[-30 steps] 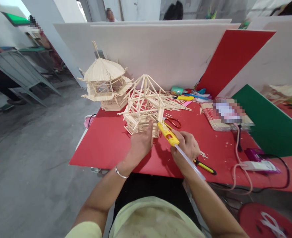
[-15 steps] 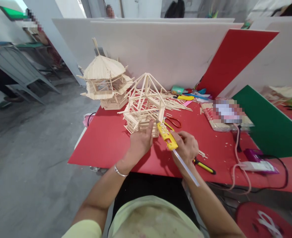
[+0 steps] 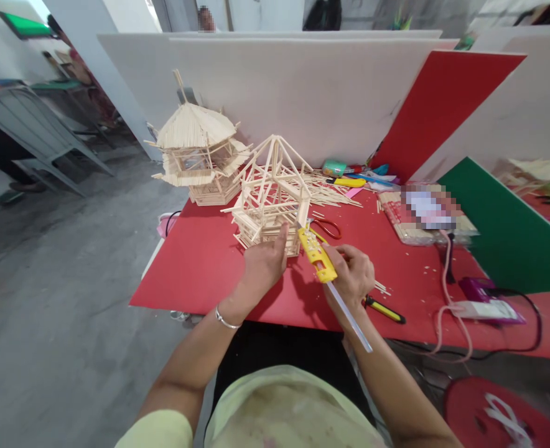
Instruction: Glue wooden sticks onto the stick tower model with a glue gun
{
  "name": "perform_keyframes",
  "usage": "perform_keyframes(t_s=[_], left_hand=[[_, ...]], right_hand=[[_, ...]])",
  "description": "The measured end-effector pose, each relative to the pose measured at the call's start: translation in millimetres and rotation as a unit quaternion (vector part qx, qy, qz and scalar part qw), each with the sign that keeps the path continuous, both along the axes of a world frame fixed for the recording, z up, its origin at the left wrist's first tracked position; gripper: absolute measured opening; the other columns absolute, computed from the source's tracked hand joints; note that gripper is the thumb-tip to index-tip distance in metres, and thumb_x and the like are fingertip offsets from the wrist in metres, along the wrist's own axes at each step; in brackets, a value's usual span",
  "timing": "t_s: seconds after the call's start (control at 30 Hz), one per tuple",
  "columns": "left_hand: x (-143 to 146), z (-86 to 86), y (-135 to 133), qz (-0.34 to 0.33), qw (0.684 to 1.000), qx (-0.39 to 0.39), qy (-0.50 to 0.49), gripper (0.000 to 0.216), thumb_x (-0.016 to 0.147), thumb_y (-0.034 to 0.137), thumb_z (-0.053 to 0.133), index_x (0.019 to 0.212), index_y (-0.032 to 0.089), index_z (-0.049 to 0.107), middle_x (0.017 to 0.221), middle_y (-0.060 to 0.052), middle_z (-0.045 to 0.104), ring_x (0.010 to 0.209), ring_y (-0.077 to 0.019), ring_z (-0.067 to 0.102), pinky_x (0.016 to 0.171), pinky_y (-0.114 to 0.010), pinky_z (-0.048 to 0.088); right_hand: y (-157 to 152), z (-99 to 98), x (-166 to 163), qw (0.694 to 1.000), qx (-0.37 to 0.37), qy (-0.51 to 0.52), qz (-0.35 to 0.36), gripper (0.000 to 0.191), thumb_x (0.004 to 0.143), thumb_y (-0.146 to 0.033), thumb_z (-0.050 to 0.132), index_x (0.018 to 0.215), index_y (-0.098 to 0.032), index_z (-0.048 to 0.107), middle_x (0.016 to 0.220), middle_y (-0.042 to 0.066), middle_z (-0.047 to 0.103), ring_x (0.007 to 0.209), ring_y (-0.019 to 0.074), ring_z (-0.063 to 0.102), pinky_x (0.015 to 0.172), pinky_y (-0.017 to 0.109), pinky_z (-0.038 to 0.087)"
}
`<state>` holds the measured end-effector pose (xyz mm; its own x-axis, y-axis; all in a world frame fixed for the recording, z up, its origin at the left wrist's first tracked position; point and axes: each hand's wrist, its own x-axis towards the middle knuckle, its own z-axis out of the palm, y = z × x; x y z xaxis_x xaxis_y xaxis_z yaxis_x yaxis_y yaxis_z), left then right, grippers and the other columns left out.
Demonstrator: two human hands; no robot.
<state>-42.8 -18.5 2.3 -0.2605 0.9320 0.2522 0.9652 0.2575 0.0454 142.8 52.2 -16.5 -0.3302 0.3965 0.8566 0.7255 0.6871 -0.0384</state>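
I logged almost no shift: the right hand (image 3: 352,277) stayed clenched on the glue gun (image 3: 316,254), nozzle at the stick house (image 3: 270,199), nearer the table's (image 3: 195,274) left edge. The left hand (image 3: 261,264) still braced it, grip hidden. The joint was probably unfinished.

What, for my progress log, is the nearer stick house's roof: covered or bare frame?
Bare frame: the nearer stick house shows open rafters, unlike the covered house behind it.
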Motion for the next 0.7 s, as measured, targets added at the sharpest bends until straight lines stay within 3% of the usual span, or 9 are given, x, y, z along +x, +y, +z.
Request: perform_keyframes(t_s=[0.17, 0.33, 0.43, 0.5, 0.6, 0.7], left_hand=[[1, 1.9, 0, 0.005, 1.000, -0.014, -0.008, 0.067, 0.096, 0.024, 0.044, 0.159, 0.021, 0.022, 0.084, -0.009, 0.073, 0.077, -0.0218, 0.070, 0.065, -0.028, 0.045], [0, 3.3, 1, 0.005, 1.000, -0.009, -0.003, 0.069, 0.095, 0.023, 0.045, 0.160, 0.024, 0.022, 0.083, -0.008, 0.073, 0.077, -0.0211, 0.071, 0.065, -0.027, 0.045], [0, 3.6, 2, 0.008, 1.000, -0.003, -0.006, 0.069, 0.095, 0.022, 0.045, 0.160, 0.025, 0.022, 0.085, -0.007, 0.074, 0.076, -0.0203, 0.070, 0.066, -0.027, 0.046], [0, 3.3, 2, 0.007, 1.000, 0.000, -0.005, 0.068, 0.095, 0.023, 0.045, 0.159, 0.024, 0.022, 0.086, -0.008, 0.074, 0.075, -0.0202, 0.070, 0.066, -0.027, 0.046], [2, 2.8, 1, 0.015, 1.000, 0.005, 0.002, 0.066, 0.096, 0.025, 0.044, 0.159, 0.021, 0.024, 0.084, -0.009, 0.073, 0.075, -0.0206, 0.069, 0.065, -0.027, 0.045], [4, 3.7, 0, 0.029, 0.999, 0.008, 0.017, 0.065, 0.097, 0.028, 0.043, 0.159, 0.021, 0.024, 0.084, -0.009, 0.072, 0.074, -0.0213, 0.069, 0.065, -0.028, 0.045]], right_hand=[[-3, -0.3, 1, 0.997, -0.059, -0.051, 0.007, 0.032, 0.093, -0.028, 0.060, 0.125, -0.032, 0.063, 0.107, 0.004, 0.068, 0.088, 0.0169, 0.058, 0.084, 0.031, 0.039], [-12, 16.5, 17, 0.992, -0.115, 0.046, -0.011, 0.029, 0.094, -0.028, 0.054, 0.122, -0.026, 0.064, 0.110, 0.008, 0.065, 0.099, 0.0204, 0.061, 0.088, 0.033, 0.046], [-18, 32.8, 60, 0.978, -0.204, 0.042, -0.030, 0.036, 0.097, -0.039, 0.049, 0.126, -0.024, 0.062, 0.112, 0.011, 0.066, 0.102, 0.0249, 0.063, 0.086, 0.038, 0.049], [-22, 44.8, 103, 0.967, -0.246, 0.002, -0.071, 0.043, 0.095, -0.056, 0.045, 0.119, -0.027, 0.065, 0.099, 0.012, 0.068, 0.090, 0.0291, 0.065, 0.074, 0.043, 0.049], [-30, 63.2, 168, 0.937, -0.268, 0.008, -0.225, 0.046, 0.085, -0.076, 0.045, 0.105, -0.041, 0.067, 0.067, 0.009, 0.059, 0.061, 0.0301, 0.056, 0.053, 0.045, 0.036], [-25, 70.5, 204, 0.926, -0.233, 0.046, -0.294, 0.042, 0.089, -0.072, 0.040, 0.106, -0.044, 0.066, 0.069, 0.010, 0.060, 0.066, 0.0309, 0.058, 0.058, 0.046, 0.034]])
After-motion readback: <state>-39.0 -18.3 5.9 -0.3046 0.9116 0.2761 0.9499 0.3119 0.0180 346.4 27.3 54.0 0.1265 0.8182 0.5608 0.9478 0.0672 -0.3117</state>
